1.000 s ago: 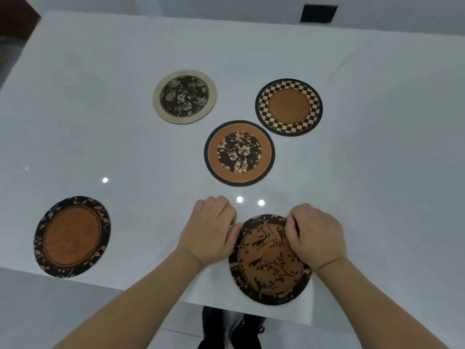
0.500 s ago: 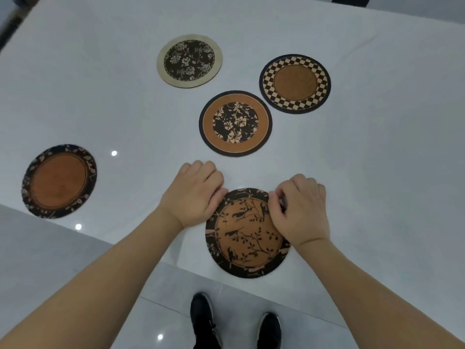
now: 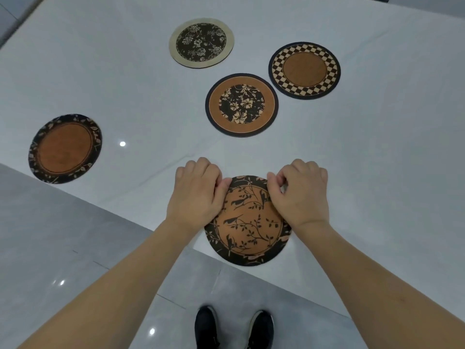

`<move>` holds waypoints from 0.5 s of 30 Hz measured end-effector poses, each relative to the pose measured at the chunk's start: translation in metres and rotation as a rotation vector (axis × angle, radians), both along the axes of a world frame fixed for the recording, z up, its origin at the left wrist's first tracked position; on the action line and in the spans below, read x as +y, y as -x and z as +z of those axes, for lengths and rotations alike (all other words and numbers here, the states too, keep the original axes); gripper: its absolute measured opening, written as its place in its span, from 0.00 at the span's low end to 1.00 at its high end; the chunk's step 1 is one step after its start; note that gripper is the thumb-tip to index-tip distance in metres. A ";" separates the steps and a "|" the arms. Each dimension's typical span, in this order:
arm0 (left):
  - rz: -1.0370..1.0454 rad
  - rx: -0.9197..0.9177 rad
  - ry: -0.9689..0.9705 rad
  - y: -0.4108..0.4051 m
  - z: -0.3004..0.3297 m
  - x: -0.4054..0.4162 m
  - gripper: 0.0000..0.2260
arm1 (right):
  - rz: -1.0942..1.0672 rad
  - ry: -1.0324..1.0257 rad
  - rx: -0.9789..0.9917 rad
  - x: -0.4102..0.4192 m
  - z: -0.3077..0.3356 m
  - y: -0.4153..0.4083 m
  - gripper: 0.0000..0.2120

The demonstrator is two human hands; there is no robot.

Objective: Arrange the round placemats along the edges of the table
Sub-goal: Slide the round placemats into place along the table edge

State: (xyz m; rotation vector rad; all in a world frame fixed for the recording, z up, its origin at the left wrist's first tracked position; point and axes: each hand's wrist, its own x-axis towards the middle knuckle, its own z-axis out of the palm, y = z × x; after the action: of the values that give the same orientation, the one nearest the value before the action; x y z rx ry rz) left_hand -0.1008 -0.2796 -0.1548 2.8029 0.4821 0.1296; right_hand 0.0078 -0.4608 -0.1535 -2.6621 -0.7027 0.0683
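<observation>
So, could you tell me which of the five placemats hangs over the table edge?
The bird-and-branch placemat nearest the person, held by the left hand and right hand. Its near rim sticks past the table edge; the others lie fully on it.

left hand [image 3: 195, 195] covers left rim of bird-branch placemat [image 3: 247, 230] | right hand [image 3: 302, 195] covers its upper-right rim | fingertips curled under, grip unclear | table [image 3: 377, 159] cut by top, right edges | black shoes [image 3: 234, 328] cropped at bottom

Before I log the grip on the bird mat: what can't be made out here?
- Head view: fingertips of left hand and right hand are curled under, hiding their contact with the bird placemat.
- Table far and right edges are cut off by the frame.
</observation>
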 end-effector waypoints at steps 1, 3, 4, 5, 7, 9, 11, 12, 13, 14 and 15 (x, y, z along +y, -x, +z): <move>0.000 -0.002 -0.002 0.000 0.000 0.000 0.15 | 0.000 -0.004 0.002 0.000 0.000 0.000 0.16; 0.003 -0.004 -0.004 -0.001 0.000 0.001 0.15 | 0.002 -0.011 0.011 -0.001 -0.001 0.001 0.16; 0.005 -0.007 -0.003 -0.001 -0.001 0.000 0.15 | 0.003 -0.011 0.014 -0.001 -0.001 0.001 0.16; 0.008 -0.009 -0.002 -0.001 -0.001 0.000 0.15 | 0.003 -0.006 0.014 -0.001 -0.001 0.001 0.17; 0.010 -0.015 -0.002 0.000 -0.001 0.000 0.15 | 0.005 0.008 0.013 0.000 0.000 0.001 0.17; 0.011 -0.016 0.000 0.000 -0.001 0.000 0.14 | 0.007 0.011 0.014 0.000 0.000 0.001 0.17; 0.012 -0.017 0.007 0.000 0.000 0.000 0.14 | 0.006 0.008 0.016 0.000 0.001 0.001 0.17; 0.011 -0.019 0.012 0.000 0.000 0.000 0.14 | 0.005 0.007 0.015 0.000 0.001 0.001 0.17; 0.012 -0.022 0.018 0.000 0.000 0.000 0.14 | 0.004 0.008 0.012 0.001 0.001 0.001 0.17; 0.015 -0.027 0.022 0.000 -0.001 0.000 0.14 | 0.003 0.011 0.008 0.001 0.001 0.001 0.17; 0.016 -0.030 0.024 0.000 -0.001 0.000 0.14 | 0.004 0.015 0.006 0.001 0.000 0.001 0.17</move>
State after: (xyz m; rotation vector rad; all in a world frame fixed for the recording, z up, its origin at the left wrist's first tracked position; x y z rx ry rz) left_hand -0.1007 -0.2793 -0.1554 2.7702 0.4964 0.1679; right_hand 0.0065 -0.4595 -0.1531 -2.6737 -0.7076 0.0830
